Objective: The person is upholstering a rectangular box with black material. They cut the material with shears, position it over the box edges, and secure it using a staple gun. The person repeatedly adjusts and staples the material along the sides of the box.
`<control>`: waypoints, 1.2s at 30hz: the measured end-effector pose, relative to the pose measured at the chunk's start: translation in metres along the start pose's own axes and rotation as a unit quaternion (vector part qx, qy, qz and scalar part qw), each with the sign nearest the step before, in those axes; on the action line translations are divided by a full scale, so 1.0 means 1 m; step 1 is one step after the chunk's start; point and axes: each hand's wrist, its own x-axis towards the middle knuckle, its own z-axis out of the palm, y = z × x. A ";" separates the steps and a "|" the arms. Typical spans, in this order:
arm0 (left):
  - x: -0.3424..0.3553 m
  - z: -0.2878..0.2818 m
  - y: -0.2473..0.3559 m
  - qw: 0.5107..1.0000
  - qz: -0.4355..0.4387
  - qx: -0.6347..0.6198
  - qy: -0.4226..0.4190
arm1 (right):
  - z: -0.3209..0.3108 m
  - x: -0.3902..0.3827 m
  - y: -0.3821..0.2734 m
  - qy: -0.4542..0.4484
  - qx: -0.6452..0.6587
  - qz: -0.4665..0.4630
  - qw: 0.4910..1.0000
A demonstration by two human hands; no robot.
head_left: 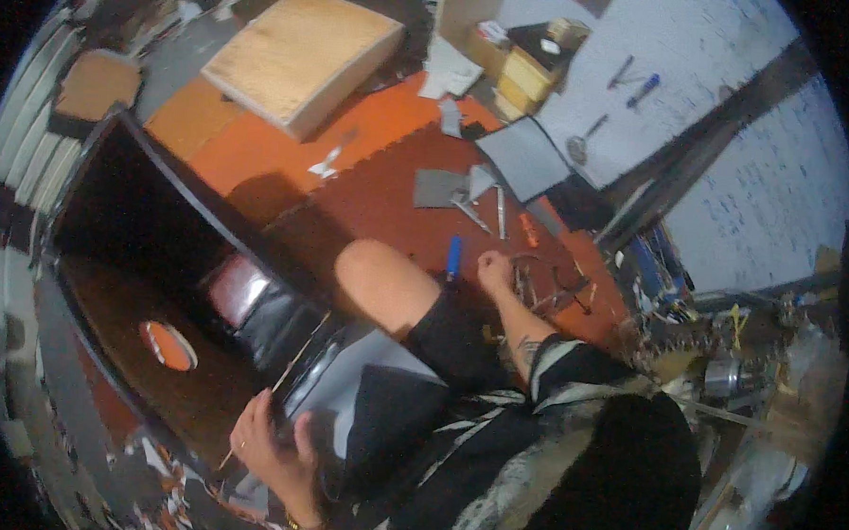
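A large black box-like shell (151,244) with an open side and an oval cut-out lies tilted at the left. My left hand (270,448) rests at its near edge, fingers stretched and thumb apart. A thin light strip (297,359) runs along that edge beside the fingers. Out to the right, my right hand (495,270) is low over the reddish-brown mat, its fingers curled closed; anything inside them is hidden. Nearest to it are a blue-handled tool (454,257) on its left and an orange-red tool (528,230) beyond it.
My bent knee (386,287) comes between the shell and the tools. A wooden box-shaped panel (306,56) lies at the back. Grey sheet pieces (440,189), a dark-edged panel (527,161) and a yellow container (527,78) lie beyond. Clutter (724,349) fills the right.
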 end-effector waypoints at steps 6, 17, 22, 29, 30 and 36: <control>0.002 0.007 -0.004 0.999 0.040 -0.007 -0.009 | 0.015 -0.047 0.078 -0.122 -0.093 0.049 0.987; 0.002 0.004 -0.004 0.999 0.040 -0.010 -0.029 | 0.011 -0.029 0.040 -0.078 -0.042 -0.091 0.992; 0.002 -0.002 0.009 1.000 0.000 0.003 -0.017 | -0.033 -0.047 0.045 0.100 -0.080 0.190 0.973; 0.011 -0.004 0.019 0.999 -0.012 -0.028 0.014 | -0.046 -0.081 0.147 -0.048 -0.092 0.091 0.990; 0.010 -0.005 0.018 0.999 -0.013 -0.028 0.019 | -0.045 -0.077 0.134 -0.055 -0.096 0.098 0.989; 0.009 -0.004 0.016 0.999 -0.002 -0.035 0.030 | -0.058 -0.041 0.161 -0.054 -0.158 0.045 0.985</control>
